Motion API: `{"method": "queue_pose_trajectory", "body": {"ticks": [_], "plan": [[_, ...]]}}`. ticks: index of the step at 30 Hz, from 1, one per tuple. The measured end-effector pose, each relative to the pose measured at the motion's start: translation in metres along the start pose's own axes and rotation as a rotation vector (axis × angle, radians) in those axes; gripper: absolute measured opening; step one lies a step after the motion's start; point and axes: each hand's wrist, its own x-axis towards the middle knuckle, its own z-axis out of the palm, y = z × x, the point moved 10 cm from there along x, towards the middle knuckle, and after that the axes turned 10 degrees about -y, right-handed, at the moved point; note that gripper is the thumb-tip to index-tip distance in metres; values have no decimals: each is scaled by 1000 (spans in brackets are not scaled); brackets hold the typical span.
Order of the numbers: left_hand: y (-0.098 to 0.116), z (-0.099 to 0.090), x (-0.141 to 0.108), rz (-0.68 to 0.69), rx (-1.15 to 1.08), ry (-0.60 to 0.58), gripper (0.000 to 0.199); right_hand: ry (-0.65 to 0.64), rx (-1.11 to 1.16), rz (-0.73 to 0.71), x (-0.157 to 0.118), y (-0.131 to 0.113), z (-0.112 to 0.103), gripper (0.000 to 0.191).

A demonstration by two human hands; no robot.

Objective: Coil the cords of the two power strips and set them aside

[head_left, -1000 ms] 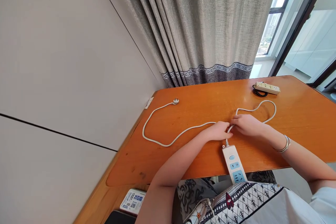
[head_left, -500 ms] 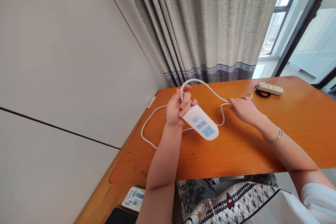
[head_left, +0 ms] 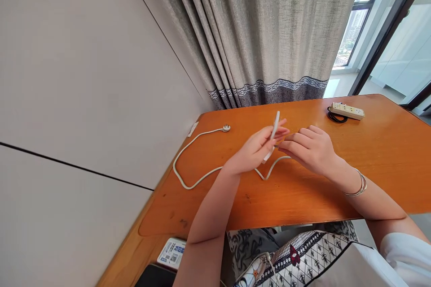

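Observation:
My left hand (head_left: 261, 145) is closed on the white power strip (head_left: 268, 158). Only a sliver of the strip shows beneath the fingers; its sockets are hidden. A thick length of white cord (head_left: 276, 123) rises between those fingers. Close beside it, my right hand (head_left: 311, 149) has its fingers bent together, tips almost meeting the left hand. The cord runs in under the right hand, whose grip is partly hidden. From there the cord lies in bends across the tabletop, ending at a white plug (head_left: 226, 128) toward the back left.
The brown wooden table (head_left: 336, 188) stands against a pale wall panel (head_left: 84, 76). A second, cream power strip (head_left: 346, 111) with a black cord rests at the back right. A white printed box (head_left: 171, 253) and a black object (head_left: 153, 276) are at lower left. A grey curtain (head_left: 269, 31) hangs behind.
My left hand has moved right and turned, so the strip's socket face no longer shows. The right hand has shifted slightly toward it. The cord's arch is gone, and the plug is now visible.

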Motion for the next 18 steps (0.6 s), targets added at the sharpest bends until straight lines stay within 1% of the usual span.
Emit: {"method": "queue_pose_trajectory", "body": {"ticks": [3, 5, 7, 9, 10, 12, 14, 16, 18], "plan": [[-13, 9, 1, -70, 13, -48, 41, 77, 55, 70, -3, 9, -6, 23], [-20, 14, 1, -102, -84, -72, 45, 102, 75, 135, -5, 16, -7, 29], [-26, 22, 0, -147, -211, -128, 47, 130, 77, 193, -6, 22, -9, 37], [-31, 28, -1, -188, -296, -168, 45, 146, 101, 241, -7, 29, -12, 44], [-32, 29, -1, -194, -316, -165, 43, 138, 135, 258, -6, 34, -13, 47], [-31, 24, 0, -169, -325, -123, 39, 73, 256, 250, -4, 44, -11, 49], [-30, 18, 2, -133, -330, -90, 38, -30, 437, 195, -1, 49, -6, 43], [-29, 16, 2, -116, -363, -94, 38, -125, 635, 132, -1, 49, -2, 33], [-30, 18, 3, -114, -405, -117, 38, -153, 787, 110, -2, 46, 0, 28]]}}
